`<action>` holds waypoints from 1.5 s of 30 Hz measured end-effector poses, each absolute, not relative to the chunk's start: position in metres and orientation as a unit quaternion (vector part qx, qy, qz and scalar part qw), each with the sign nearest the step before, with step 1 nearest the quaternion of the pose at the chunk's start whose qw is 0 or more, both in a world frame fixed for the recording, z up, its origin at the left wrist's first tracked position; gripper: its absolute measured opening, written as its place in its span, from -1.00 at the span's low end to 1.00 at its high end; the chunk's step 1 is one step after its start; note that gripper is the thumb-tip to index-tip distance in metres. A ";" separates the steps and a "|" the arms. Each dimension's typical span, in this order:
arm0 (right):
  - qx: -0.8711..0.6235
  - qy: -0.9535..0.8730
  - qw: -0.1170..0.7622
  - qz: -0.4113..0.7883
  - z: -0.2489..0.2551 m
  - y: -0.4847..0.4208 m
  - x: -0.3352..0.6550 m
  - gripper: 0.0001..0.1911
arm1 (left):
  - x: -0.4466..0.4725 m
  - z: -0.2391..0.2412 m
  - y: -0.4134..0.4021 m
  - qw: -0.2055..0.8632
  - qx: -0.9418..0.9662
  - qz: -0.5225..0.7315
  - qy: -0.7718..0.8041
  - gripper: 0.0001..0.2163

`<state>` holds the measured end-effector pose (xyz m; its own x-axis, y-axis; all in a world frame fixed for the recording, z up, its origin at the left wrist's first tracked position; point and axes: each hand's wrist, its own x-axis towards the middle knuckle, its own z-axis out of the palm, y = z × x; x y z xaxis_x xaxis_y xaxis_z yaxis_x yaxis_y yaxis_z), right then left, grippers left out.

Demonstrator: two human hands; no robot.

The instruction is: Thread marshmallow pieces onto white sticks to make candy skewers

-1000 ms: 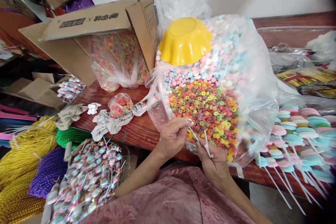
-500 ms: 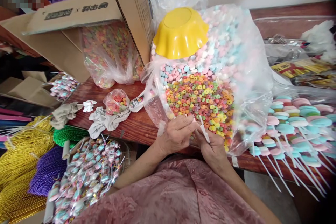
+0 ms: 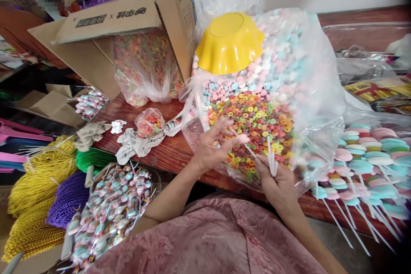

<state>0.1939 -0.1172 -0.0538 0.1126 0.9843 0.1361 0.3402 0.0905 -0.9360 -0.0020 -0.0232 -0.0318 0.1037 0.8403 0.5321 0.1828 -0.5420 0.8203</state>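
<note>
My left hand (image 3: 213, 145) hovers over a heap of gummy rings (image 3: 253, 113) in mixed colours, fingers apart; whether it touches the stick is unclear. My right hand (image 3: 278, 184) is closed around several white lollipop sticks (image 3: 272, 159). One stick slants from it toward my left hand, with what looks like a pink candy (image 3: 243, 138) at its tip. Behind the rings, pink, white and blue candies (image 3: 231, 88) spread inside a clear plastic bag (image 3: 321, 90). An upturned yellow bowl (image 3: 233, 43) with a wavy rim rests on them.
Finished candy skewers (image 3: 369, 162) lie on the right. A cardboard box (image 3: 128, 13) holds a bag of gummy rings at the back left. Gloves (image 3: 135, 143) lie near the table's left edge. Wrapped candy sticks (image 3: 112, 209) fill a container below, beside gold ties (image 3: 35, 197).
My hands have moved apart, the right one going right with the sticks. My left hand's fingers have spread from a pinch. The view has shifted slightly.
</note>
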 end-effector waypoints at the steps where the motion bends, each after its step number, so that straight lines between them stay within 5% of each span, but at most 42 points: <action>1: -0.591 -0.556 0.479 0.335 -0.056 -0.115 0.198 -0.71 | -0.005 -0.029 -0.009 0.288 0.676 0.538 0.414 -0.62; 4: -0.612 -0.533 0.491 0.317 -0.060 -0.110 0.207 -0.70 | -0.011 -0.019 0.035 0.185 0.732 0.376 0.537 -0.80; 8: -0.600 -0.559 0.465 0.332 -0.063 -0.110 0.211 -0.72 | -0.007 -0.001 0.063 0.097 0.800 0.100 0.583 -0.75; 13: -0.584 -0.583 0.439 0.356 -0.072 -0.116 0.209 -0.70 | 0.001 0.015 0.052 0.047 0.814 0.012 0.579 -0.73; 18: -0.580 -0.579 0.442 0.364 -0.071 -0.115 0.210 -0.71 | -0.001 0.014 0.060 0.082 0.810 0.031 0.579 -0.80; 26: -0.568 -0.619 0.422 0.341 -0.063 -0.118 0.208 -0.75 | -0.023 -0.021 0.085 0.287 0.746 0.229 0.555 -0.87; 30: -0.570 -0.626 0.417 0.330 -0.062 -0.119 0.208 -0.77 | -0.023 -0.030 0.073 0.190 0.800 0.280 0.495 -0.80; 36: -0.563 -0.647 0.401 0.321 -0.055 -0.117 0.200 -0.81 | -0.022 -0.032 0.063 0.023 0.897 0.183 0.401 -0.82; 45: -0.577 -0.641 0.395 0.317 -0.060 -0.118 0.203 -0.81 | -0.011 -0.028 0.065 0.006 0.888 0.148 0.436 -0.80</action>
<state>0.2035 -0.1175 -0.0597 -0.0231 0.9899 0.1402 0.4889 0.1335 -0.8621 -0.0108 0.0646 -0.0278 0.5764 0.7753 0.2581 0.7720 -0.6202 0.1391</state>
